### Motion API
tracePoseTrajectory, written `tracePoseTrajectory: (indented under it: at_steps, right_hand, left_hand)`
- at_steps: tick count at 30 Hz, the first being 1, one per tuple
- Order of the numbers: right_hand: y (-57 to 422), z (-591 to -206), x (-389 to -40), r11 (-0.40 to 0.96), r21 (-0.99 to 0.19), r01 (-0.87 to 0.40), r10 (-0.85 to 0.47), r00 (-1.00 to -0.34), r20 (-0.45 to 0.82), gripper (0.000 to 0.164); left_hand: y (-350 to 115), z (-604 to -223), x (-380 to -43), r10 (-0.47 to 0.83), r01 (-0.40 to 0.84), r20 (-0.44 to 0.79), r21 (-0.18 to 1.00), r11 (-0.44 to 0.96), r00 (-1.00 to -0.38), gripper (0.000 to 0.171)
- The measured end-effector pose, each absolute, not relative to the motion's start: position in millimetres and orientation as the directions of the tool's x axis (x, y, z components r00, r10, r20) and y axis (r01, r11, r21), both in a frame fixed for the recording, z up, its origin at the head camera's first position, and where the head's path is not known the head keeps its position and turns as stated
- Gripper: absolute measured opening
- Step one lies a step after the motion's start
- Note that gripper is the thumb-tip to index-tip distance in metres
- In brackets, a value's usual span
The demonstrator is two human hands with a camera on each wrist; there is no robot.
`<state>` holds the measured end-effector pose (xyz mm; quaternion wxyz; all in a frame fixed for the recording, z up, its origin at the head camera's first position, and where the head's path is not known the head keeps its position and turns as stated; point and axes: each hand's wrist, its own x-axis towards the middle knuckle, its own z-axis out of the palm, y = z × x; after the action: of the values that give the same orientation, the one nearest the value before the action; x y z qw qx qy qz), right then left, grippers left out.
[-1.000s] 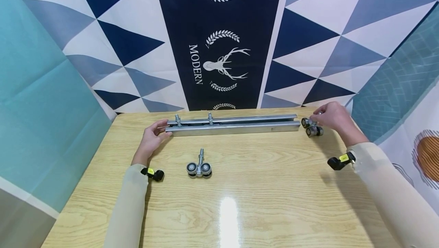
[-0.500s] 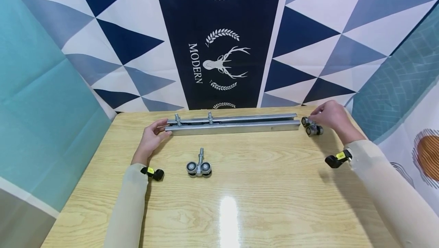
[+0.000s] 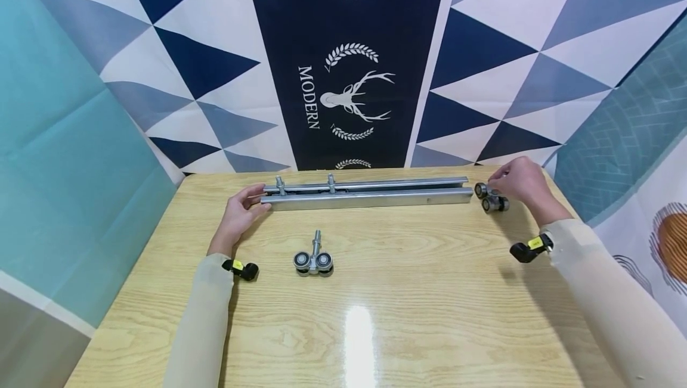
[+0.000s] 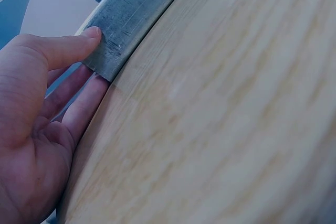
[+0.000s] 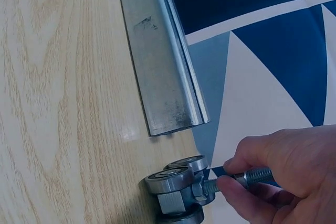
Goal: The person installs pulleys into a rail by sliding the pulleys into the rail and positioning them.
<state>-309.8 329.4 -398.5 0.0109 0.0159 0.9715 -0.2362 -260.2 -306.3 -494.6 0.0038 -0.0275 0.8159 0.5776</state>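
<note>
A long metal channel rail (image 3: 370,199) lies across the back of the table, its slot facing up. Two threaded bolts (image 3: 331,183) stick up from the slot near its left end. My left hand (image 3: 238,216) grips that end, the thumb on the front wall in the left wrist view. Just beyond the rail's right end, my right hand (image 3: 520,184) pinches the threaded bolt (image 5: 254,176) of a roller trolley (image 5: 176,182). The trolley's wheels are close to the rail opening but apart from it. Another roller trolley (image 3: 313,261) lies on the table in front of the rail.
The wooden table (image 3: 408,292) ends at a patterned backdrop (image 3: 349,66) right behind the rail. A teal panel (image 3: 70,137) borders the left side, and a printed cloth (image 3: 644,215) hangs at the right.
Both hands and the trolley stay almost in place. The whole head view shifts slightly; the rail and the loose trolley keep their positions on the table.
</note>
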Motion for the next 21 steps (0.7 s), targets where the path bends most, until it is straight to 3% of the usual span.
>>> tracePoseTrajectory:
  at_steps: [21]
  right_hand:
    - [344.7, -387.2, -313.2, 0.911, -0.389, -0.134, -0.166, -0.985, -0.048, 0.02]
  left_hand:
    - [-303.3, -491.4, -259.0, -0.039, -0.051, -0.04, 0.942, 0.332, -0.998, 0.064]
